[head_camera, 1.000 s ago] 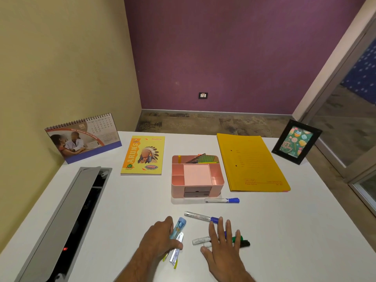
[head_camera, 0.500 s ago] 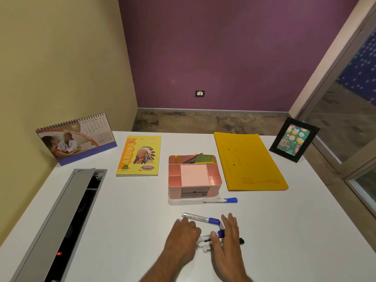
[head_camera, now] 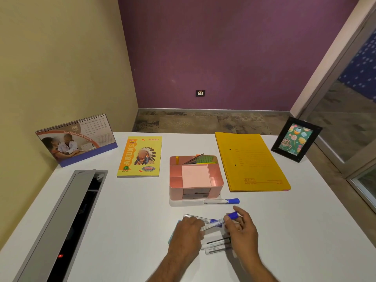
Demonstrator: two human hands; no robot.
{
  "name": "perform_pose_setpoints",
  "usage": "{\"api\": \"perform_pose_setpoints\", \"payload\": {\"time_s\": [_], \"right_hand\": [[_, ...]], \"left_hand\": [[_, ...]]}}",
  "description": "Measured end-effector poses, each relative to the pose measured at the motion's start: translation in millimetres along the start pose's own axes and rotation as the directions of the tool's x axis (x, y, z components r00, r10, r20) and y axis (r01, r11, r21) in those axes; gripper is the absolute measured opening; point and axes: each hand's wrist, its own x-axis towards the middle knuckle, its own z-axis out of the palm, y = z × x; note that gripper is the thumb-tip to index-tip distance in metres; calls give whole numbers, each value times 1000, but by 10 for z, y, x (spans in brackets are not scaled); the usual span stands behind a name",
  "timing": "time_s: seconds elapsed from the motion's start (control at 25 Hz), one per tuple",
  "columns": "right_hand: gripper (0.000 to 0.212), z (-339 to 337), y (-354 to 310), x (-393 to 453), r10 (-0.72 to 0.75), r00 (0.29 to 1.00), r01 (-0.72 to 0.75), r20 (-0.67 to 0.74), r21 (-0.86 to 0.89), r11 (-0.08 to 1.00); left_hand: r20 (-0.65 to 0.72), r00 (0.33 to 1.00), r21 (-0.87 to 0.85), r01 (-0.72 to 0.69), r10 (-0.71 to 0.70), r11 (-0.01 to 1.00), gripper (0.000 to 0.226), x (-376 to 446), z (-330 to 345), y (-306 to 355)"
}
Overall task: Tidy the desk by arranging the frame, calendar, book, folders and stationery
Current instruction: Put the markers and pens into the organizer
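Far up and left of your hands the calendar (head_camera: 76, 140) stands, with the book (head_camera: 140, 156) flat beside it. Your left hand (head_camera: 188, 234) has slid in from the left, sweeping the small pens against the markers (head_camera: 215, 244); its curled fingers now hold that bunch. Straight ahead sits the pink organizer (head_camera: 195, 178), one marker (head_camera: 221, 201) loose before it. Your right hand (head_camera: 242, 228), flat a moment ago, now pinches a blue-capped marker (head_camera: 218, 222) lifted off the desk. Beyond it lie the folders (head_camera: 252, 161) and frame (head_camera: 296, 139). Gathering is nearly done; the organizer comes next.
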Motion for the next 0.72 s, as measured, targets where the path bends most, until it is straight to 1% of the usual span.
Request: {"api": "perform_pose_setpoints", "payload": {"time_s": [0.08, 0.16, 0.2, 0.24, 0.28, 0.32, 0.36, 0.4, 0.48, 0.52, 0.64, 0.72], "right_hand": [[39, -51, -111, 86, -16, 999, 12, 38, 99, 995], [39, -62, -258, 143, -67, 997, 60, 39, 162, 985], [39, -57, -354, 172, -116, 993, 112, 17, 172, 979], [38, -52, -444, 212, -171, 985, 171, -17, 171, 970], [37, -47, -537, 264, -232, 971, 237, -52, 164, 957], [34, -43, -621, 327, -292, 953, 302, -85, 145, 942], [32, -39, -693, 395, -352, 930, 363, -106, 111, 925], [29, -28, -748, 471, -415, 902, 423, -114, 52, 905], [27, 22, -800, 621, -518, 853, 510, -66, -112, 853], [26, 56, -798, 676, -542, 840, 529, -19, -193, 826], [24, 162, -672, 792, -539, 831, 546, 134, -379, 747], [24, 208, -553, 852, -504, 840, 537, 203, -453, 712]], "left_hand": [[-44, 999, -81, 5, -9, 997, 27, 42, -65, 76], [-91, 990, -216, 87, -109, 973, 25, 71, -128, 171], [-95, 979, -291, 145, -179, 946, 25, 79, -139, 211], [-81, 967, -359, 197, -241, 912, 25, 83, -136, 229], [-34, 960, -408, 242, -279, 880, 24, 80, -111, 229], [22, 959, -426, 265, -283, 865, 24, 64, -77, 217], [82, 960, -403, 279, -269, 872, 23, 37, -42, 197], [135, 961, -329, 273, -241, 904, 23, 7, -7, 169], [202, 963, -141, 207, -176, 968, 30, -25, 63, 117], [232, 960, -84, 181, -158, 980, 34, -23, 93, 105], [279, 951, 2, 141, -136, 990, 31, 22, 130, 146], [301, 947, 47, 104, -113, 994, 29, 41, 126, 161]]}}
